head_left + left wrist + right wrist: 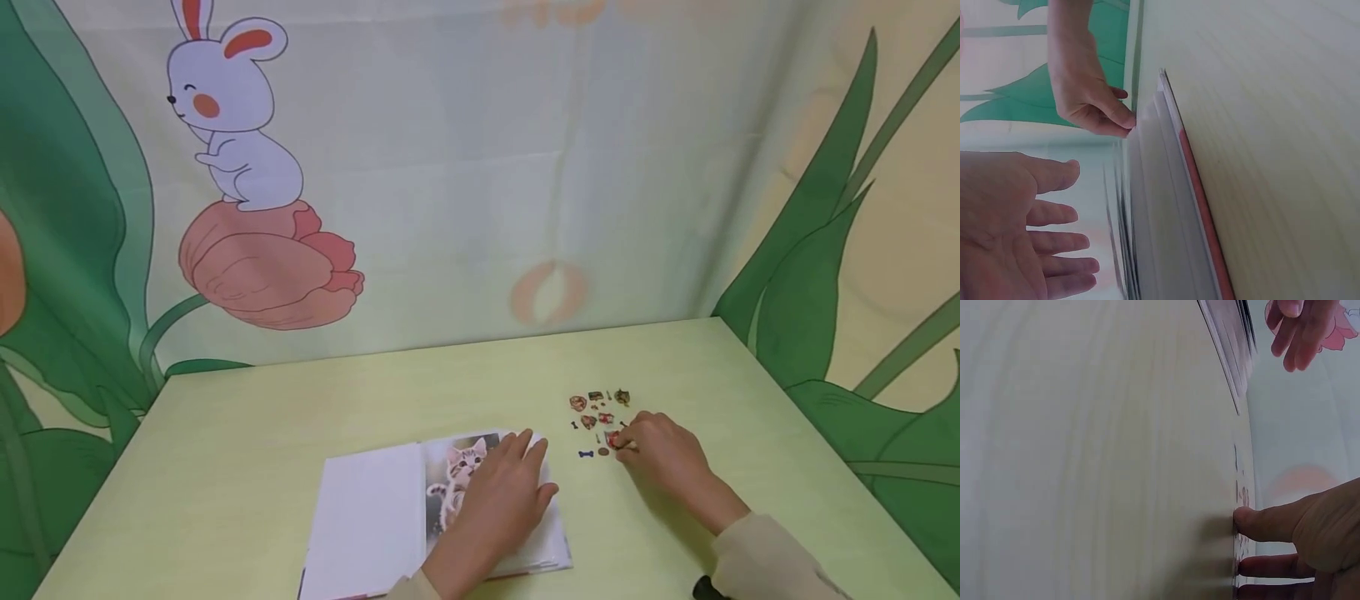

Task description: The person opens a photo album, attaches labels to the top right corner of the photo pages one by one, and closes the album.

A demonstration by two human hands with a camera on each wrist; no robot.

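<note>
An open white-paged book (367, 517) lies on the table with a printed kitten picture (465, 458) on its right-hand page. My left hand (502, 492) is over that page, covering part of the picture; in the left wrist view its fingers are straight and spread beside the page edges (1154, 162), holding nothing. To the right of the book lies a group of small cut-out stickers (588, 422). My right hand (663, 454) reaches down to them, fingertips at a red sticker (612, 438). In the right wrist view a gap shows between the thumb (1266, 524) and fingers at the tabletop.
The pale yellow table (225, 433) runs back to a curtain (450, 167) printed with a rabbit and flowers. A blue bone-shaped sticker (586, 454) lies at the near edge of the group. Something black (707, 588) shows by the right sleeve.
</note>
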